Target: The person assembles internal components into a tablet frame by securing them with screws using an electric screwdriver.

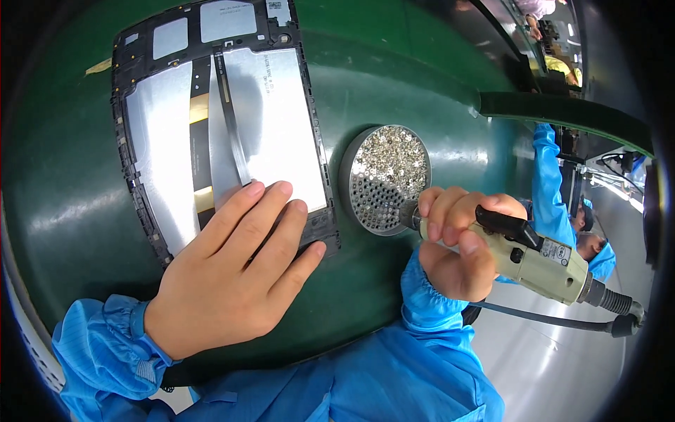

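Note:
My left hand (232, 274) lies with its fingers apart across the near end of a tablet's open back (281, 126), which has a black frame and silver battery panels. A dark flat cable (232, 119) runs lengthwise between the panels and reaches my fingertips. To the right, my right hand (457, 239) is wrapped round a pale green electric screwdriver (548, 271) with a black lever. Its tip end is over the near right edge of a round grey screw dish (346, 190) holding many tiny screws. The bit itself cannot be made out.
A green mat (394, 84) covers the bench under these things. From the screwdriver's rear, a dark cord (541, 316) runs off at the right. A dark green curved bar (562, 109) crosses the upper right. Beyond the bench, a co-worker in blue (552, 176) is near equipment.

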`<state>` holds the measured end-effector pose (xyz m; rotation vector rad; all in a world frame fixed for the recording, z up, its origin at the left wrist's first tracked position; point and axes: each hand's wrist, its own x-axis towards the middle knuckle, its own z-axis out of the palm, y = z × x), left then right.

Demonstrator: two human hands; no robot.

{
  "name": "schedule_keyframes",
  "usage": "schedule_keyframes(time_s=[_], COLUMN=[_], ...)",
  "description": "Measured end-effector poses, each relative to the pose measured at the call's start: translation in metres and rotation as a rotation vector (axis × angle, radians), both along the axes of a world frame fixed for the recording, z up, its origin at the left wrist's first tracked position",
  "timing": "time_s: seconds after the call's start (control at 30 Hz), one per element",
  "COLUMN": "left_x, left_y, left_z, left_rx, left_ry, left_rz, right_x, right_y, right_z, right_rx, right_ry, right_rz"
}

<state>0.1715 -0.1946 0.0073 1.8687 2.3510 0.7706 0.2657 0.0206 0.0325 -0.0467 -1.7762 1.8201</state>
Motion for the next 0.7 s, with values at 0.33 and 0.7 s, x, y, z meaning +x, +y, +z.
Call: schedule_keyframes(time_s=[0.33, 0.7], left_x=[0.000, 0.002], left_y=[-0.001, -0.002], left_z=[-0.003, -0.005], left_rx=[0.035, 0.039], left_ry=[0.009, -0.002], left_rz=[-0.015, -0.020], right_x=[0.001, 0.007], right_y=[-0.002, -0.038], right_z=[0.001, 0.022], right_rx=[0.019, 0.103], right_ry=[-0.015, -0.036], right_rz=[0.001, 0.198])
